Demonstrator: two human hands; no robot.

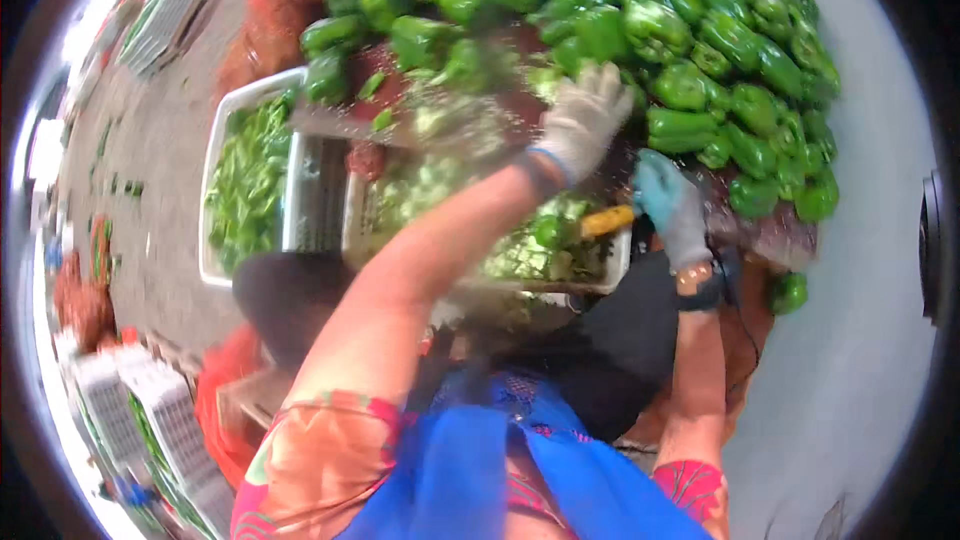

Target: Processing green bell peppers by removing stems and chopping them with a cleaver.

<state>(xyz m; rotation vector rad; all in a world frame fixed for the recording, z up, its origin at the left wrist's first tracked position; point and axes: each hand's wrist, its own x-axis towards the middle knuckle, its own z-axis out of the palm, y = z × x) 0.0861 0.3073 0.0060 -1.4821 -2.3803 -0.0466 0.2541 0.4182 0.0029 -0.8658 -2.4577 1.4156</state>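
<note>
My left hand (585, 122), in a white glove, is stretched forward at the near edge of a big pile of green bell peppers (680, 85). Its fingers are extended, and nothing shows in its grasp. To its right, my right hand (668, 198) wears a blue-and-grey glove. It is closed on a tool with a yellow handle (607, 221); the tool's working end cannot be made out. Below both hands stands a white crate (618, 265) with cut green pepper pieces (530, 252) and pale cores in it, partly hidden by my left forearm.
Left of it, another white crate (213, 210) is full of green pepper pieces (245, 180). Orange-red mesh sacks (270, 10) sit at the far left. More crates (165, 400) are stacked at lower left. A pale wall (875, 240) runs along the right. Pepper scraps lie on the dark red work surface (365, 75).
</note>
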